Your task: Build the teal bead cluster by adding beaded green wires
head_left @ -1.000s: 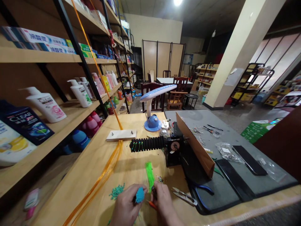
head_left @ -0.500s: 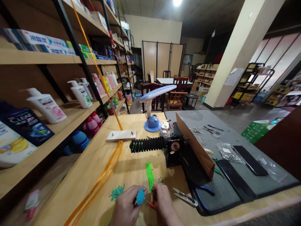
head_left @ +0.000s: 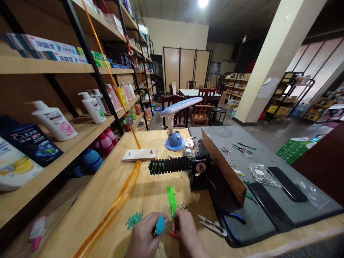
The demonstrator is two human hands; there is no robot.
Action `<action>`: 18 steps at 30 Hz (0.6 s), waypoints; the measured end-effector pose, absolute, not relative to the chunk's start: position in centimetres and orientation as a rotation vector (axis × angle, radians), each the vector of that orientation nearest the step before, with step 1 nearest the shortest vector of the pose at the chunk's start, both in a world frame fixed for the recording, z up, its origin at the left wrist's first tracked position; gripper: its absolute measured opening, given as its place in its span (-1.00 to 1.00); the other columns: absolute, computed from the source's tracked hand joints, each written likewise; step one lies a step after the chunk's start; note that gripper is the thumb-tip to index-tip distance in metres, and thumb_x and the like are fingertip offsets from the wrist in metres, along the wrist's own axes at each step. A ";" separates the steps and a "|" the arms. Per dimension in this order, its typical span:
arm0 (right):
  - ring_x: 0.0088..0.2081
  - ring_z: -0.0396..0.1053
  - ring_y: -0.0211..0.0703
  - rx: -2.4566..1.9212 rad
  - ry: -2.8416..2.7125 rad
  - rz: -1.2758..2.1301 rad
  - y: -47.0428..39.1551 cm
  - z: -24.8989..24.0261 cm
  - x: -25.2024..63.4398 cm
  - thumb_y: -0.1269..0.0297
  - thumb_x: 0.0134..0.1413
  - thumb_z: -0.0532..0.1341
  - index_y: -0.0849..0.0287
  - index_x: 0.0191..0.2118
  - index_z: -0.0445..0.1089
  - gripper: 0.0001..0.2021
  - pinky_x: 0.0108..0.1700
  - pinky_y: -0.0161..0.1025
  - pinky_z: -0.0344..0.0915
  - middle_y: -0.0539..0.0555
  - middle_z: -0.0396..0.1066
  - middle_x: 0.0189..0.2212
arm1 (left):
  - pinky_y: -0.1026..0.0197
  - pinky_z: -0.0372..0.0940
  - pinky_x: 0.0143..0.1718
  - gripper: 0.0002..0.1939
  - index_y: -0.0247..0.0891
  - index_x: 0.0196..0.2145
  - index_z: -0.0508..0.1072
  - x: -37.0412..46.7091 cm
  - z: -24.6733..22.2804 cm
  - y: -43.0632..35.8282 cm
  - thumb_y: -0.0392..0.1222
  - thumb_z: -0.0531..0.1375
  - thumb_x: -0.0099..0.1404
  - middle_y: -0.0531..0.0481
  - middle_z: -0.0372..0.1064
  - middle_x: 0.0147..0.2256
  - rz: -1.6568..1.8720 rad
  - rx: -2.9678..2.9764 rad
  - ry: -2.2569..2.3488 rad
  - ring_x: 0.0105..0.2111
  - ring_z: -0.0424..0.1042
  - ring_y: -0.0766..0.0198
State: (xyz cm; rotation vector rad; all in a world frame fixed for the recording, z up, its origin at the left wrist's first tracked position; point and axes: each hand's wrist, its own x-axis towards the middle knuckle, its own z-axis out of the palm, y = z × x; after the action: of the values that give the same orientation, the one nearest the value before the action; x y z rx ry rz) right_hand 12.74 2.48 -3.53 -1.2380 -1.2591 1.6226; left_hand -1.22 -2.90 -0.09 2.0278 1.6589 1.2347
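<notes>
My left hand (head_left: 144, 234), low in the view, is closed around a small item with a bright blue top (head_left: 160, 225). Just right of it, my right hand (head_left: 186, 229) pinches a dark tool with an orange-red part (head_left: 174, 234); its shape is mostly hidden by the fingers. A bundle of bright green strands (head_left: 171, 199) lies on the wooden table, its near end by my right fingertips. Teal beads (head_left: 134, 219) are heaped left of my left hand. Beyond the hands, a black ridged roller (head_left: 169, 165) with green-blue threads at its left end joins a black device (head_left: 199, 173).
Thread snips (head_left: 212, 225) and blue-handled pliers (head_left: 233, 218) lie on the right. Orange strands (head_left: 118, 200) run down the left side from a white plate (head_left: 139, 154). A blue lamp (head_left: 174, 139) and an upright brown board (head_left: 224, 166) stand farther back.
</notes>
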 end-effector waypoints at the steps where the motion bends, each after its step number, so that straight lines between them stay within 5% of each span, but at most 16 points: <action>1: -0.69 0.09 -0.26 -1.251 -1.255 1.625 2.5 -3.5 12.7 -0.32 0.08 0.00 0.05 -0.75 0.14 -0.38 -0.59 -0.30 -0.01 -0.08 0.06 -0.81 | 0.26 0.43 -0.38 -0.86 -0.21 -0.35 0.56 -1.2 -0.1 -2.9 -0.27 0.18 0.31 -0.07 0.60 -0.44 1.237 2.024 1.659 -0.43 0.58 0.16; 9: -0.70 0.04 -0.26 -1.257 -1.291 1.624 2.7 -4.2 12.6 -0.40 0.04 -0.06 0.04 -0.78 0.10 -0.34 -0.56 -0.27 -0.02 -0.06 0.04 -0.81 | 0.29 0.42 -0.39 -0.88 -0.19 -0.31 0.60 -1.2 0.0 -2.8 -0.28 0.22 0.28 -0.04 0.61 -0.43 1.301 1.983 1.618 -0.45 0.58 0.18; 18: -0.59 0.16 -0.20 -1.265 -1.494 1.348 3.0 -4.5 14.0 -0.28 0.23 -0.08 0.12 -0.67 0.23 -0.35 -0.52 -0.28 0.03 -0.01 0.20 -0.72 | 0.25 0.45 -0.39 -0.88 -0.19 -0.34 0.58 -1.2 0.0 -2.7 -0.21 0.22 0.30 -0.06 0.62 -0.43 1.318 1.930 1.624 -0.45 0.59 0.14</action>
State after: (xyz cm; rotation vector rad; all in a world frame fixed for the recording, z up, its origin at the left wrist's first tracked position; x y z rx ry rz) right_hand 14.01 3.05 -4.52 -1.2651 -1.4936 1.3484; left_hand -1.19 -2.74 0.05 1.9295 1.6241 1.3180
